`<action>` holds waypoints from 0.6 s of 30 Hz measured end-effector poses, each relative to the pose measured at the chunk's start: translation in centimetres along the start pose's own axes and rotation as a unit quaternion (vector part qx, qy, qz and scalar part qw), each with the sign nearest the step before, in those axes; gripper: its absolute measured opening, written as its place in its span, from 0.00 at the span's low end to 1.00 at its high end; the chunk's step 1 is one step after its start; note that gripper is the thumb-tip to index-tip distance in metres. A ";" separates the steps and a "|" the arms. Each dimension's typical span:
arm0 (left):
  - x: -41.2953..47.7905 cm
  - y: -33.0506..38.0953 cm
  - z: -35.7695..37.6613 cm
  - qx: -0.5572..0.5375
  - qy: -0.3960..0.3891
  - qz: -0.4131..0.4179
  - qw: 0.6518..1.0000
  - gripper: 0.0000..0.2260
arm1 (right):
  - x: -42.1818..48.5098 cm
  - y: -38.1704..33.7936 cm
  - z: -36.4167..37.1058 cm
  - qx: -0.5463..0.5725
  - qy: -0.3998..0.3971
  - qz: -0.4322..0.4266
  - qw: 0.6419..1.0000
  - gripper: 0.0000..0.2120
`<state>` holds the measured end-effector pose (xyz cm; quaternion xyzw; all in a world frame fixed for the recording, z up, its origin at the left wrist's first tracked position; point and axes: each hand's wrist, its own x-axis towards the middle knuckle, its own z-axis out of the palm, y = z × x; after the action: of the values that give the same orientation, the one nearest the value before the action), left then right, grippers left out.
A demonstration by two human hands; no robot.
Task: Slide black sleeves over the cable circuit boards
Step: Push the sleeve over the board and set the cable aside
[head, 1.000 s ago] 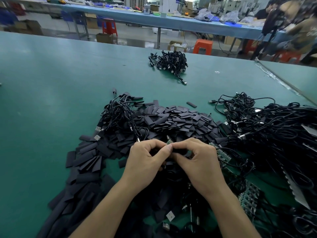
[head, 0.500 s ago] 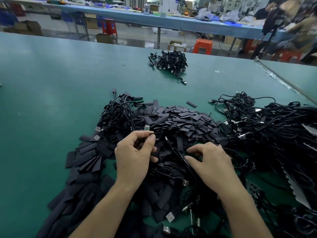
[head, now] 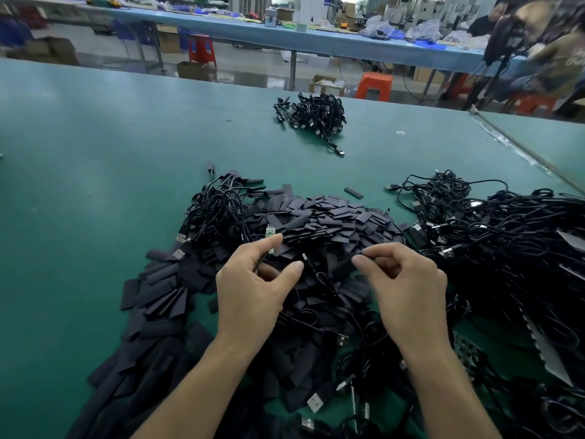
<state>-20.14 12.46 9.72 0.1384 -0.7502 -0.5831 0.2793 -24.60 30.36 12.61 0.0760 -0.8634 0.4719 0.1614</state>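
Green PCB (head: 270,232) on the cable end is bare. It sticks up past the index tip of left hand (head: 253,289), which pinches it betw thumb + index. Right hand (head: 408,286) pinches one black sleeve (head: 343,267) at the fingertips, a bit blurred. Sleeve and PCB are near but apart, not mated yet. So this unit = pre-insertion; align + slide left to do. Sleeve pile (head: 326,217) on the green worktop (head: 95,153) is big. Cable tangle (head: 506,242) on the right is big too, prob unsleeved stock. Small cable bundle (head: 218,210) left of the pile + far bundle (head: 313,118) look like finished lots, can't confirm at this res. Est: early, most of the batch left.
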 end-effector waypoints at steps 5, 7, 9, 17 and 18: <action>-0.3 0.8 0.2 0.020 0.014 0.081 0.996 0.15 | -0.1 0.1 0.2 0.028 -0.021 0.010 0.999 0.06; -0.4 0.9 0.2 0.019 -0.010 0.090 0.996 0.15 | -0.1 0.3 0.3 -0.005 -0.040 0.010 0.999 0.07; -0.5 0.8 0.2 0.022 -0.021 0.091 0.995 0.15 | 0.0 0.6 0.3 -0.048 -0.033 0.001 0.998 0.06; -0.1 -0.1 0.2 0.016 -0.021 0.046 0.999 0.12 | 0.2 0.9 0.3 -0.047 0.010 0.021 0.999 0.05; -0.1 -0.1 0.2 0.014 -0.021 0.047 0.999 0.11 | 0.2 0.9 0.3 -0.023 0.006 0.020 1.000 0.06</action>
<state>-20.15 12.69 9.58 0.0947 -0.7695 -0.5616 0.2890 -25.13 30.59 11.84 0.0518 -0.8744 0.4556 0.1587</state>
